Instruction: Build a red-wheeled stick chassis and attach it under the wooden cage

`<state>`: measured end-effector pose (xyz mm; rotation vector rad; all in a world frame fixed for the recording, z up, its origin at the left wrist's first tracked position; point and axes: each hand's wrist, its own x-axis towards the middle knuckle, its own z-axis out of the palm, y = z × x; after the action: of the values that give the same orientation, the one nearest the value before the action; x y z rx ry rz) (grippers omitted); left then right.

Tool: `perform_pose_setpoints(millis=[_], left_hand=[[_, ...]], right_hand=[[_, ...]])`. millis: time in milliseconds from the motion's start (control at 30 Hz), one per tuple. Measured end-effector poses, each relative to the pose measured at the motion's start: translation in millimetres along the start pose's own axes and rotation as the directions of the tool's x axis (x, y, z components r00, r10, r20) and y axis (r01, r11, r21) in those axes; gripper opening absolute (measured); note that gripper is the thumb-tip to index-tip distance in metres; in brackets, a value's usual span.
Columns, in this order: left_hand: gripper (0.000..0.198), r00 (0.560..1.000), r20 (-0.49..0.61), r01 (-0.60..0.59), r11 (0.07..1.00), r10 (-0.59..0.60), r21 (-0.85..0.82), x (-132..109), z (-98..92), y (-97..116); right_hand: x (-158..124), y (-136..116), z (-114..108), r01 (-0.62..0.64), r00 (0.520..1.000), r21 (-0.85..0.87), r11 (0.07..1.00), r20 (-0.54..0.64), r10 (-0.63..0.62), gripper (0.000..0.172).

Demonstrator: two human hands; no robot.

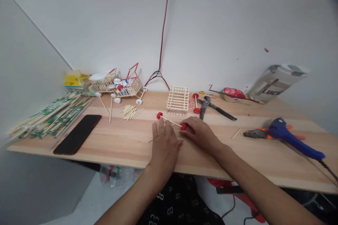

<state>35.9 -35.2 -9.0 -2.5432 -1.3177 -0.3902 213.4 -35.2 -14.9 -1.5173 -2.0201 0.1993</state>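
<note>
1 wood table (pixel 120 151) across lower frame, assembly prob. underway at ctr.
L hand (pixel 166 142) flat, fingers outstretched, no visible grip; R hand (pixel 202 133) at rt end of stick (pixel 176 123), ctr, pinching red cap (pixel 183 127). Next move prob. calls for steady stick, straight cap.

Soft, diffuse light, faint shadows, slight blur, dark upper-right corner.

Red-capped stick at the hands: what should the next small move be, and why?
Perhaps steady the stick with the left hand, then press the nearer red cap inward: the right hand holds that cap, and the left is at the stick.
</note>
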Motion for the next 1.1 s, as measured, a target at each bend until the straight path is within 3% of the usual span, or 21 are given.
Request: perform_pose_setpoints(millis=[167,467,733,1100], left_hand=[[0.038,0.999,-0.034,-0.015,0.997,0.018,0.076,2,-4.6,-1],[0.023,0.997,0.080,-0.025,0.998,0.021,0.049,12,-15.6,-5],[0.033,0.994,0.107,-0.033,0.999,0.030,0.024,11,-13.6,-11],[0.032,0.989,0.141,-0.043,0.999,0.040,0.018,13,-16.3,-12]], right_hand=[[-1,2,1,0.011,1.000,-0.003,1.000,-0.002,-0.011,0.016],[-1,5,2,0.023,1.000,0.003,1.000,-0.011,-0.023,0.017],[-1,5,2,0.030,0.999,0.015,0.999,-0.011,-0.030,0.018],[0,4,2,0.031,0.999,0.013,0.999,-0.015,-0.031,0.015]])
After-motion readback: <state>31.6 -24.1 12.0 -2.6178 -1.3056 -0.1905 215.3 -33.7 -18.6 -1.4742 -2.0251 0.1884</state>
